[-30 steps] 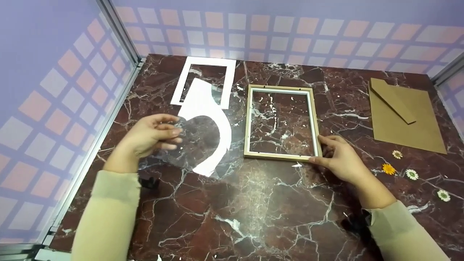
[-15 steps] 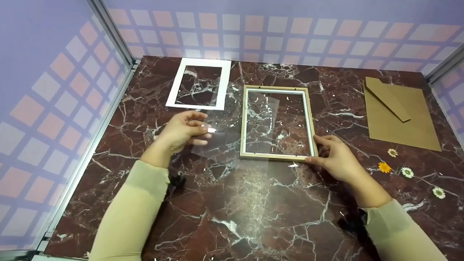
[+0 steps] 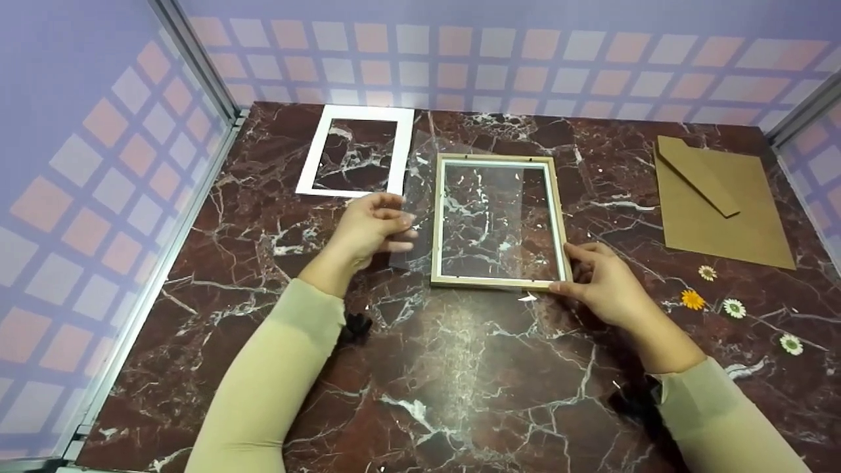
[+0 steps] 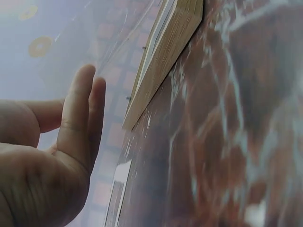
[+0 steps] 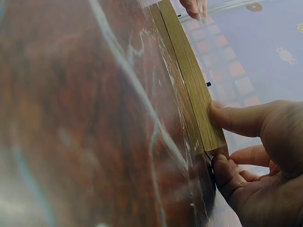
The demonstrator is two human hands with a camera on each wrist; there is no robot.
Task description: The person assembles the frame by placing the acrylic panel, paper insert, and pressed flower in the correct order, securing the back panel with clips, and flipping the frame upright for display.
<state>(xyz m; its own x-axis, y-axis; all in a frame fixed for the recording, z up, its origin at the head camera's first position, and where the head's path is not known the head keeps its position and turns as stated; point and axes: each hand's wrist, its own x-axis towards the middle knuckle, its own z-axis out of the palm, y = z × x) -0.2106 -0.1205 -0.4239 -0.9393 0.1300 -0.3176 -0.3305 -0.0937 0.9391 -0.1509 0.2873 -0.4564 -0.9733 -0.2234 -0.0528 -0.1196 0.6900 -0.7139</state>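
Note:
A wooden picture frame [image 3: 435, 223] with a pale inner edge lies on the marbled table. My right hand [image 3: 608, 286] grips its near right corner, thumb on top, as the right wrist view also shows on the wooden bar [image 5: 194, 85]. My left hand [image 3: 376, 230] pinches the left edge of a clear sheet [image 3: 422, 253], raised over the frame. The sheet's right edge crosses the frame's opening. Seen from the left wrist, the left fingers [image 4: 75, 113] stand beside the frame's corner [image 4: 156, 71], and the sheet is only faintly visible.
A white mat with a rectangular opening [image 3: 402, 151] lies at the back left. To the right are a brown backing board [image 3: 723, 230] with a stand flap, an orange flower [image 3: 692, 300] and several white flowers [image 3: 734, 308]. Tiled-pattern walls enclose the table's back and sides.
My left hand has moved right with the clear sheet, bringing it from left of the frame to above it. Bright white glare on the sheet has gone. The right hand keeps its grip.

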